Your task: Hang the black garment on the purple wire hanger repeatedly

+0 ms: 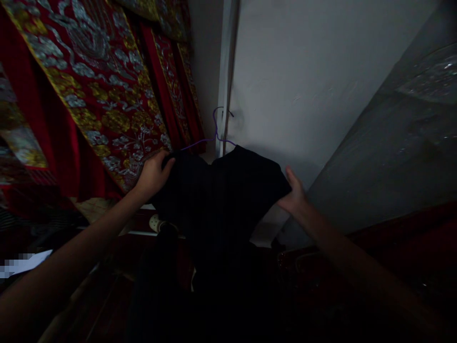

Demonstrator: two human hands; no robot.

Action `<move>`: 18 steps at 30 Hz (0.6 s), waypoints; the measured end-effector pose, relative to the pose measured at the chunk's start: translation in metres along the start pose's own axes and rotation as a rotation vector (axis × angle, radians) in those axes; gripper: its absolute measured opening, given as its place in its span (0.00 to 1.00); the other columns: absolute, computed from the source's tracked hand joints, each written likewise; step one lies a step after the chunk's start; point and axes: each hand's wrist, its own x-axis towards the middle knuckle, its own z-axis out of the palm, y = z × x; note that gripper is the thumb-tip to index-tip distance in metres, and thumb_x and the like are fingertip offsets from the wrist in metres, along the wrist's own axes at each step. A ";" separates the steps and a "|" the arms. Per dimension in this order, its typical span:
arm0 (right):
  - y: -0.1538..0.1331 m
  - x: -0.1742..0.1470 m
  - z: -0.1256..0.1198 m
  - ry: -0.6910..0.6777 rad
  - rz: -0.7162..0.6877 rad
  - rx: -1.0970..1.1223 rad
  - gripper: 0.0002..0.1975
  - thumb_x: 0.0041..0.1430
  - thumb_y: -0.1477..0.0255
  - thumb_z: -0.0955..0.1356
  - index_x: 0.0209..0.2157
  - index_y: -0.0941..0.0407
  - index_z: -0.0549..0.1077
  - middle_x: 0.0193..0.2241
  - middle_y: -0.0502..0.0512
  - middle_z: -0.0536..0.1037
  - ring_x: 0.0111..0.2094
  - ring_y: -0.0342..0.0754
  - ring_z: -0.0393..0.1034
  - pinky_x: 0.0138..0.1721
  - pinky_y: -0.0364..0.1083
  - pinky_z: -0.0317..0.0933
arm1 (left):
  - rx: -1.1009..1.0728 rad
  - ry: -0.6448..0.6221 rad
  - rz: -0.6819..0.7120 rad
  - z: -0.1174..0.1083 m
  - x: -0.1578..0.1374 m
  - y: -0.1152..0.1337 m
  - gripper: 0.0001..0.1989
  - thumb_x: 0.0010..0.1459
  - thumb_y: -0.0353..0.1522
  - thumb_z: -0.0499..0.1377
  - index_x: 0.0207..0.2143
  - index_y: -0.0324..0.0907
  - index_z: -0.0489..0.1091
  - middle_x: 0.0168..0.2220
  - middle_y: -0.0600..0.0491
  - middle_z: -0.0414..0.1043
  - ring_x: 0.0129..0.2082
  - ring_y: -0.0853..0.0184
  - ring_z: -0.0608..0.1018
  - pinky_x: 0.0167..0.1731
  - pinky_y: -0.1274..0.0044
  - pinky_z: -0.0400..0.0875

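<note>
A dark short-sleeved shirt (217,195) hangs spread out on a thin purple hanger (215,129) in front of me. At its left shoulder, my left hand (155,174) is closed on the cloth, the thumb lying over the top. My right hand (294,194) grips the end of the opposite sleeve; its thumb points up and its other fingers are hidden behind the fabric. The hanger's hook shows against a narrow upright edge on the wall. The shirt's lower part fades into deep shadow.
Red cloths with gold and silver embroidery (107,95) hang at the left. A pale wall (296,81) stands behind the shirt. Below are a light-coloured clog with holes (155,222) and a white sheet (30,263) at the far left. The floor is very dark.
</note>
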 end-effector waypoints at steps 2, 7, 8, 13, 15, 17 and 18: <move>0.004 0.003 -0.011 -0.029 0.119 0.166 0.35 0.70 0.49 0.51 0.41 0.56 0.79 0.41 0.67 0.81 0.48 0.58 0.76 0.44 0.53 0.70 | 0.015 0.005 0.005 -0.003 0.002 0.001 0.14 0.66 0.40 0.51 0.42 0.41 0.69 0.40 0.46 0.76 0.42 0.57 0.77 0.47 0.67 0.71; -0.010 0.024 -0.023 0.029 0.206 0.387 0.22 0.55 0.51 0.69 0.42 0.52 0.79 0.36 0.61 0.83 0.42 0.62 0.78 0.41 0.55 0.71 | 0.021 0.039 -0.011 -0.002 0.005 -0.003 0.13 0.65 0.40 0.51 0.42 0.42 0.70 0.41 0.46 0.77 0.42 0.57 0.78 0.46 0.68 0.70; -0.017 0.030 -0.021 0.053 0.186 0.395 0.23 0.55 0.50 0.69 0.43 0.52 0.79 0.36 0.60 0.83 0.43 0.62 0.78 0.41 0.55 0.71 | 0.021 0.047 -0.029 -0.001 0.006 -0.003 0.13 0.65 0.40 0.51 0.42 0.42 0.70 0.41 0.45 0.77 0.42 0.56 0.78 0.46 0.67 0.70; -0.056 0.042 0.000 0.046 0.138 0.468 0.27 0.63 0.51 0.62 0.54 0.52 0.75 0.39 0.61 0.82 0.47 0.60 0.77 0.45 0.55 0.71 | 0.025 0.083 -0.160 -0.004 0.018 0.000 0.16 0.65 0.38 0.49 0.46 0.39 0.70 0.40 0.43 0.76 0.40 0.52 0.78 0.44 0.64 0.70; -0.074 0.026 0.012 -0.075 0.082 0.485 0.29 0.65 0.51 0.60 0.58 0.53 0.73 0.43 0.61 0.82 0.48 0.59 0.77 0.48 0.55 0.70 | -0.001 0.109 -0.168 -0.006 0.021 0.001 0.15 0.62 0.36 0.50 0.43 0.39 0.71 0.37 0.46 0.76 0.37 0.55 0.77 0.42 0.66 0.70; -0.093 -0.002 0.022 -0.303 -0.021 0.442 0.30 0.64 0.49 0.62 0.60 0.51 0.71 0.47 0.59 0.81 0.51 0.57 0.76 0.50 0.54 0.69 | -0.058 0.116 -0.130 -0.006 0.020 0.002 0.12 0.58 0.34 0.52 0.40 0.40 0.72 0.34 0.49 0.75 0.35 0.58 0.76 0.40 0.69 0.69; -0.102 -0.019 0.027 -0.455 -0.097 0.405 0.31 0.62 0.49 0.65 0.61 0.50 0.70 0.49 0.58 0.81 0.51 0.57 0.76 0.51 0.53 0.69 | -0.112 0.105 -0.109 -0.006 0.018 0.003 0.12 0.56 0.34 0.53 0.38 0.40 0.72 0.33 0.50 0.74 0.34 0.60 0.75 0.39 0.70 0.69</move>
